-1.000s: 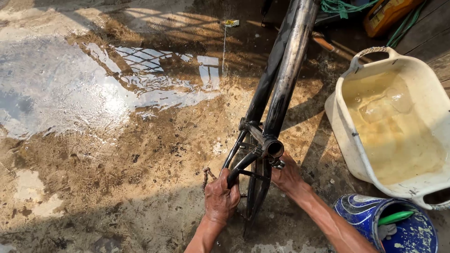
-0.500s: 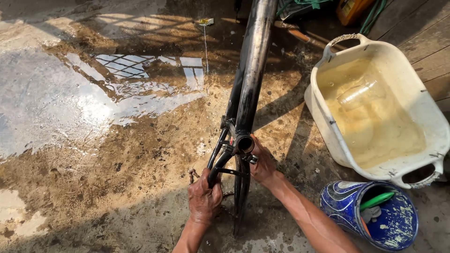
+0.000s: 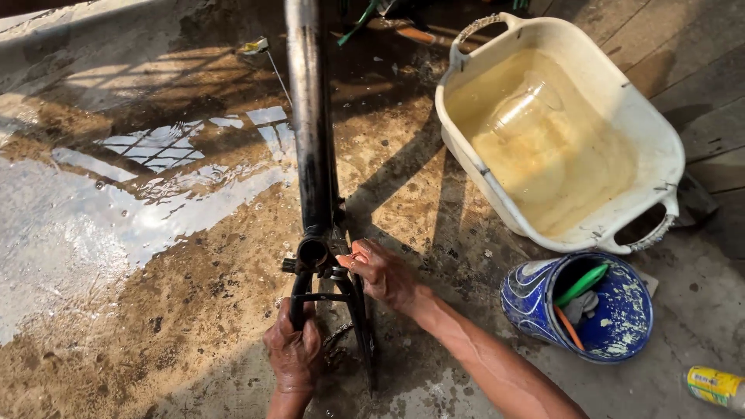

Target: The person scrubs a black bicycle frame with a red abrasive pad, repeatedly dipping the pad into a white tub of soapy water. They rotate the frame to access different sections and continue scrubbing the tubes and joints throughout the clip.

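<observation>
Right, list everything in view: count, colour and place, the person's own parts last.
bicycle frame: one, black, standing on the wet ground at centre, running up out of the picture.
tub: one, cream, upper right, filled with murky yellowish water.
jar: one, clear, lying sunk in the tub's water.
bucket: one, blue and white, lower right, with a green tool and an orange one inside.
can: one, yellow, bottom right corner.
puddle: one, shiny, on the left of the ground.
left hand: one, gripping a lower tube of the frame.
right hand: one, fingers at the frame's junction.
</observation>
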Motion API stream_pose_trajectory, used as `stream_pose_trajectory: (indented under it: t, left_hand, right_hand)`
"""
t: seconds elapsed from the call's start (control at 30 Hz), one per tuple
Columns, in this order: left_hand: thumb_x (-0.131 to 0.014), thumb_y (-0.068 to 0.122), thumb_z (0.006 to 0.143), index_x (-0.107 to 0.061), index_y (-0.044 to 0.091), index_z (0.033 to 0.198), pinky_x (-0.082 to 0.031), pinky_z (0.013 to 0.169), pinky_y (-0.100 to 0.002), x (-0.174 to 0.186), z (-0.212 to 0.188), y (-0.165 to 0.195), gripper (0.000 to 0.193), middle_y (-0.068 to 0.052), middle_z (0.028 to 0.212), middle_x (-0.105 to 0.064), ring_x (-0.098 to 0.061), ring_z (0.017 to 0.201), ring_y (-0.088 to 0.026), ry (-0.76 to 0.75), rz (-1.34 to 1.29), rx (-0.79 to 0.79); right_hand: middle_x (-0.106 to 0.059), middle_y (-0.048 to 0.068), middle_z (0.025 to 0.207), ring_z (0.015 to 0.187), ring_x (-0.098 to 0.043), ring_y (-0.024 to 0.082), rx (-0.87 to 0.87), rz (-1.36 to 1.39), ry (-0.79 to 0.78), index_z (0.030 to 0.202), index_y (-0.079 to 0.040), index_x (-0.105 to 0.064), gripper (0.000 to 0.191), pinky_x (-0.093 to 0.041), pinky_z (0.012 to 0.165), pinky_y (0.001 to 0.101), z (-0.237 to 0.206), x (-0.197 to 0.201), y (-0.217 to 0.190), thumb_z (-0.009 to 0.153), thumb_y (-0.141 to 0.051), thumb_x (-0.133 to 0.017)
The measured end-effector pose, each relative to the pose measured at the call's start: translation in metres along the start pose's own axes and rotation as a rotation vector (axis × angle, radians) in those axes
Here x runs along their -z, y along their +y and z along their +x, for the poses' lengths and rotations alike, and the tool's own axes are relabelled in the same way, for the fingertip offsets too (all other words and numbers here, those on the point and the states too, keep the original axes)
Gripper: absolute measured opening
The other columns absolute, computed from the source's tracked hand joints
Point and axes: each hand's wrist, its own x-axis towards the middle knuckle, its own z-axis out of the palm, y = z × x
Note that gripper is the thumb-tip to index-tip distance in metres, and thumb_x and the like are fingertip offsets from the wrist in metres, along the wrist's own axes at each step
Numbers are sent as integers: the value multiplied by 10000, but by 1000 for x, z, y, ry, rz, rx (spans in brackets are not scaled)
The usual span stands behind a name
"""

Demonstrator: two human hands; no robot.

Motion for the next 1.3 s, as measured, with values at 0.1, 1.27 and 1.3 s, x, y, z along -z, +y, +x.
stream_pose_trajectory:
  t: [0.1, 1.27, 1.3]
  left_hand:
    - [-607, 90, 907, -586, 21, 1225, -528, 543, -360, 2, 0, 3, 326, -126, 716, -668, -655, 554, -210, -4, 15, -45]
    - [-469, 346, 1090, -650, 82, 907, -482, 376, -267, 3, 0, 8, 369, -39, 587, -617, -547, 430, -60, -43, 77, 109]
    - [-471, 331, 1083, -653, 82, 915, -480, 370, -269, 3, 0, 8, 351, -37, 607, -626, -543, 423, -64, -63, 128, 104]
  right_hand:
    - [-684, 106, 1072, 1102, -653, 279, -139, 92, -185, 1360, -163, -651, 491, -586, 915, 369, -18, -1, -15, 954, 73, -506]
    - [-666, 165, 1301, 966, -629, 179, 130, 122, 241, 1503, -251, -414, 463, -592, 760, 296, -96, -65, -28, 1149, -493, -239]
    - [-659, 139, 1252, 1015, -638, 193, 76, 80, 278, 1524, -301, -423, 500, -601, 846, 323, -87, -63, -24, 1132, -525, -207]
